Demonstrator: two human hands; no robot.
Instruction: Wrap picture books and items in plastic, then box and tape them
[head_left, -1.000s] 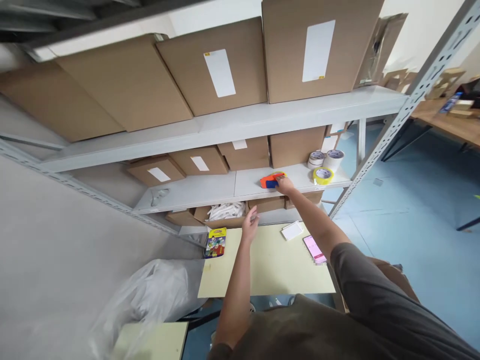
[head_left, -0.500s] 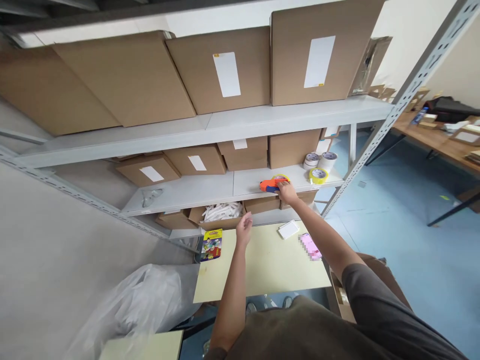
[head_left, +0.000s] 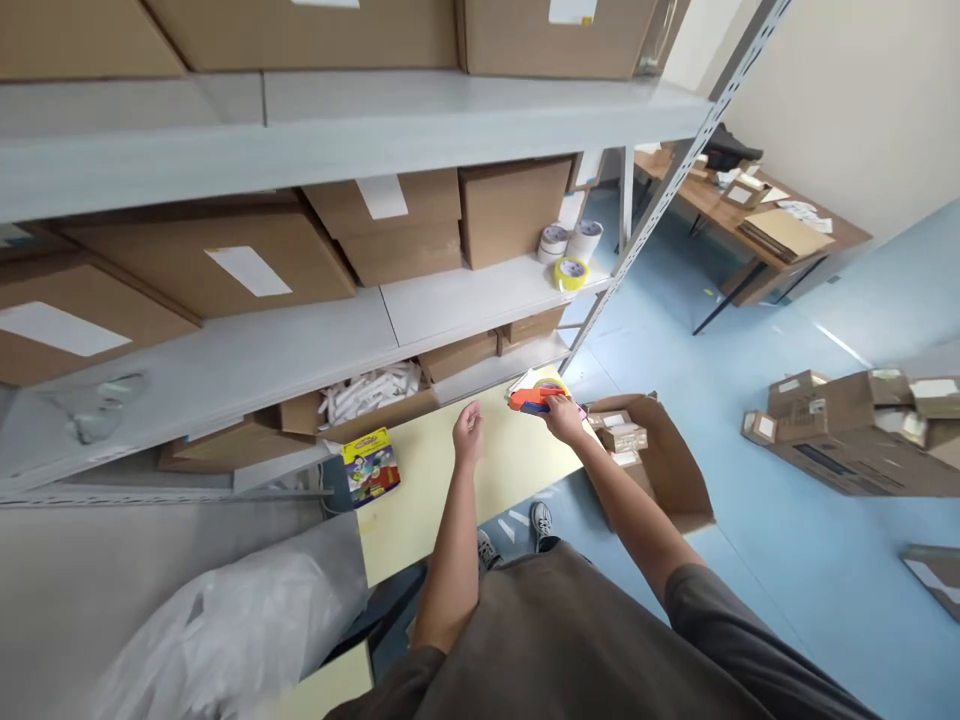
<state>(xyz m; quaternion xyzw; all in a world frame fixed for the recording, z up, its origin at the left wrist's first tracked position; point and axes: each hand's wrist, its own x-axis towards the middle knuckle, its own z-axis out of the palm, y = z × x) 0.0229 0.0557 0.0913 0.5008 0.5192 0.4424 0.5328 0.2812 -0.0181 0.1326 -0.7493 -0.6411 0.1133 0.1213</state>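
Note:
My right hand point(head_left: 564, 416) is closed around an orange and blue tape dispenser point(head_left: 535, 399) fitted with a roll of yellow tape, held over the far right part of the pale yellow table point(head_left: 427, 510). My left hand point(head_left: 469, 432) hovers above the table to the left of it, fingers loosely curled and nothing visible in them. A white flat item point(head_left: 520, 381) lies behind the dispenser, partly covered by it. Mostly hidden by my right hand is a pink item. On the table's left end is a yellow and purple printed box point(head_left: 371, 467).
A grey shelf point(head_left: 315, 345) holds cardboard boxes, white tape rolls point(head_left: 584, 241) and a yellow tape roll point(head_left: 571, 274). Below it, an open box contains white strips point(head_left: 375, 393). An open carton point(head_left: 679, 470) stands right of the table, and plastic sheeting point(head_left: 247, 620) lies left.
My right hand has carried the tape dispenser away from the shelf's edge to above the table. My left hand stays over the table, fingers more curled. The view has turned down and right.

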